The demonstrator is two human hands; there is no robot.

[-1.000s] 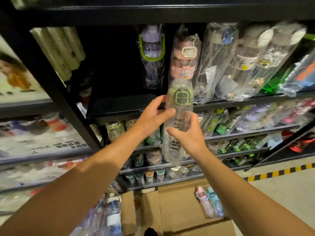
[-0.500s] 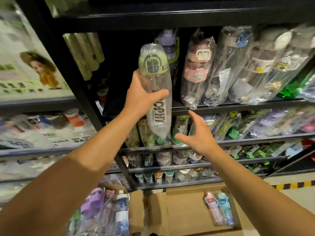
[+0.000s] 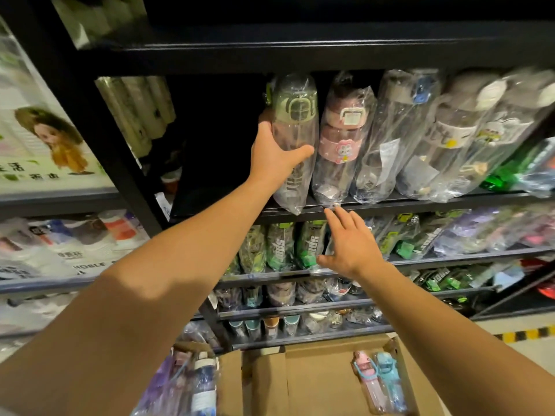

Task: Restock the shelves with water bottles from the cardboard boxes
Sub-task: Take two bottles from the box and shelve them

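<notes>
The left hand [image 3: 274,156] grasps a green-lidded water bottle [image 3: 295,139] in clear wrap — thumb across its front, fingers behind, hidden. The bottle stands on the black shelf [image 3: 390,205] at centre frame, touching a pink bottle [image 3: 341,145] to its right. The right hand [image 3: 348,246] hovers just below the shelf edge, fingers spread and released. At the bottom, a cardboard box [image 3: 315,382] holds what look like two small bottles [image 3: 380,381].
</notes>
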